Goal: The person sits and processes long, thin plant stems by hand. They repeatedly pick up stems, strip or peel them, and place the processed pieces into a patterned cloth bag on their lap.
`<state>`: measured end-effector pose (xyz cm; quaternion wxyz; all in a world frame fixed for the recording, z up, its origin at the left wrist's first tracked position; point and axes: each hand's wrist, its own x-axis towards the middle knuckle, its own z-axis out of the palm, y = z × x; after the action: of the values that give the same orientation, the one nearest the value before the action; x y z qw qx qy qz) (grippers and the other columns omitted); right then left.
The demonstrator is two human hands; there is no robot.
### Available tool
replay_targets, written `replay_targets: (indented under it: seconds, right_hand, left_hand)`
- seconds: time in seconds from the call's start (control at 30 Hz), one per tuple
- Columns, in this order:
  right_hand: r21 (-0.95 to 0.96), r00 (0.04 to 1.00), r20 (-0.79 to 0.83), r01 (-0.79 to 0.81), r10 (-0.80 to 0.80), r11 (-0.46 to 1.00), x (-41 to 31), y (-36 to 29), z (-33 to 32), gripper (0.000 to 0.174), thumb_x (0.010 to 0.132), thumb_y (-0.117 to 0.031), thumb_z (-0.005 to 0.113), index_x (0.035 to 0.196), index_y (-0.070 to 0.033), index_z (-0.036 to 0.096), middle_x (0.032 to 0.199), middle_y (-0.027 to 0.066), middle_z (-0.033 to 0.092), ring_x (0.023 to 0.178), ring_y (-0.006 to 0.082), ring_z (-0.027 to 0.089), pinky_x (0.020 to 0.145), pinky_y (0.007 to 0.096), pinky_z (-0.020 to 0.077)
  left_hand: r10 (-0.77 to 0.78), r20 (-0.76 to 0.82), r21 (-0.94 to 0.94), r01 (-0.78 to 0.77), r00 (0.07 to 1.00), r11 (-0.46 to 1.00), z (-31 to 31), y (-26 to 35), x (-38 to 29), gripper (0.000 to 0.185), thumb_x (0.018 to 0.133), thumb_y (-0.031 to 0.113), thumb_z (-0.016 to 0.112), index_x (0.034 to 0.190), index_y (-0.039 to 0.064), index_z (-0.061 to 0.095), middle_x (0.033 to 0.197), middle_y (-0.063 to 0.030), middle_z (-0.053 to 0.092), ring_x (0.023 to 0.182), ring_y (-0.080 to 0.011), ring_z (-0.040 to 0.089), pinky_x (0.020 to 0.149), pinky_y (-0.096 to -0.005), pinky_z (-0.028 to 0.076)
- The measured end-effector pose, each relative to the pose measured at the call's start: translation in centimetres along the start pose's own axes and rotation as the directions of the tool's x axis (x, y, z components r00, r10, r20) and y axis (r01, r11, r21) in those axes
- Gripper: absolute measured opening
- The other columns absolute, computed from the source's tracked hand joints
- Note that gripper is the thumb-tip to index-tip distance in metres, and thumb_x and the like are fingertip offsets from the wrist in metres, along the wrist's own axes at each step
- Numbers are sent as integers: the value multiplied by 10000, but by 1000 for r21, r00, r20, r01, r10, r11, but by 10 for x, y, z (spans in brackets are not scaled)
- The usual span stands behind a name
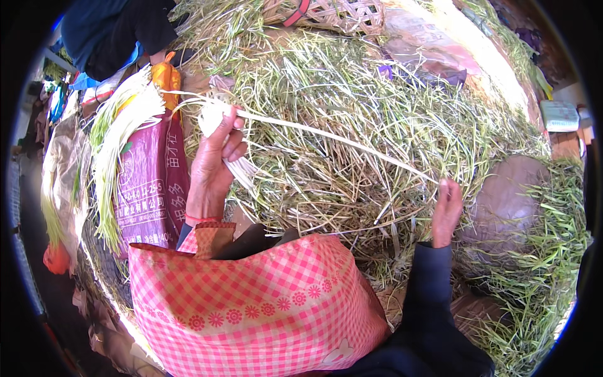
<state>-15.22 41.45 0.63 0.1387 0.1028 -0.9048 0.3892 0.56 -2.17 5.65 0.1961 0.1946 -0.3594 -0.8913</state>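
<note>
My left hand (214,162), raised over the apron's far edge, holds a small bundle of white plant stalks (213,118) between thumb and fingers. From it a long pale strand (339,137) stretches across to the right. At its far end, my right hand (446,212) pinches the strand between thumb and fingertips. Beneath the strand spreads a thick litter of green and straw-coloured stalks (348,188). Left of my left hand, a bunch of long pale stalks (134,110) drapes over a purple printed sack (146,179). A pink checked apron (254,325) covers my lap.
An orange plastic bag (166,82) tops the sack's far end. Upper left, another person (118,33) sits close by. A woven basket (339,16) stands at the far side. A smooth brown rounded object (509,207) and green leaves (551,235) lie right.
</note>
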Motion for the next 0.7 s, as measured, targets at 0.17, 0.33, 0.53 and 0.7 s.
replay_targets:
  seconds: [0.17,0.33,0.53,0.7]
  right_hand:
    - [-286,985,-5,-168,174,943,4,99,-67,213,963,-187,603,910,12,659,729,109,588,640,185,535,599,375,446]
    - [-670,957,275,259,-92,696,-14,77,-80,195,921,-180,648,850,0,676,754,152,619,688,303,606,624,416,476]
    - [-416,861,278,507,-425,755,-15,-33,12,216,812,-90,738,1017,-59,678,1020,134,677,980,240,649,852,390,550]
    - [361,796,437,271,-419,892,-27,-127,78,230,940,-237,642,963,-14,696,931,150,704,804,225,683,706,336,561]
  left_hand:
    - [20,21,-9,-19,1000,1000,0,9,5,224,955,206,652,1102,50,587,817,24,594,497,-6,314,442,-183,269]
    - [-55,-9,100,55,998,993,9,-10,0,257,948,216,661,1117,35,594,802,27,593,490,-5,311,435,-181,265]
    - [-213,36,225,200,976,954,22,-41,-8,249,984,222,607,1121,15,581,824,18,588,466,3,302,419,-164,256]
    - [-282,57,232,262,958,937,25,-49,-12,242,995,227,586,1098,8,594,822,6,602,469,4,299,418,-165,256]
